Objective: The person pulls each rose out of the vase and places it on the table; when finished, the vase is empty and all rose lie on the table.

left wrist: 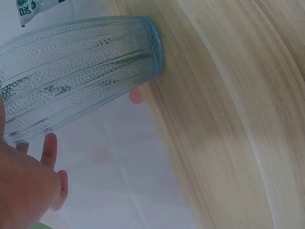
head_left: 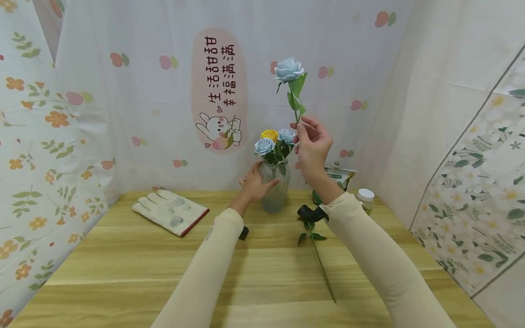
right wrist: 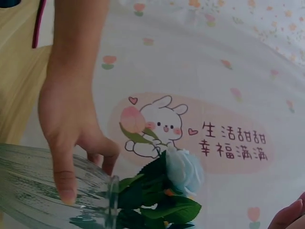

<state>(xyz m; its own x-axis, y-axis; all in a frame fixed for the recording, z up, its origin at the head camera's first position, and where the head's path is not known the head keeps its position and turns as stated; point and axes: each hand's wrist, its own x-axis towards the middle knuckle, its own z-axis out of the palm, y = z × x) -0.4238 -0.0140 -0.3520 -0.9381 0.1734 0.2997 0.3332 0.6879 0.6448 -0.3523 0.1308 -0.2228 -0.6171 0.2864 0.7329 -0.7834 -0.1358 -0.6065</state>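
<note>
Blue rose (head_left: 289, 70) pinched in right fingers (head_left: 302, 133); left fingers (right wrist: 107, 149) round vase (head_left: 274, 199); backdrop (head_left: 156, 100): "生活甜甜".

Reads 生活甜甜, then 幸福满满, in dark red on the pink patch (head_left: 219, 91) of the far curtain (head_left: 141, 91), turned sideways and running upward. Shows lettering on the pouch (head_left: 336, 175) at far right and tiny print on the left sleeve (head_left: 201, 273), not legible.
</note>
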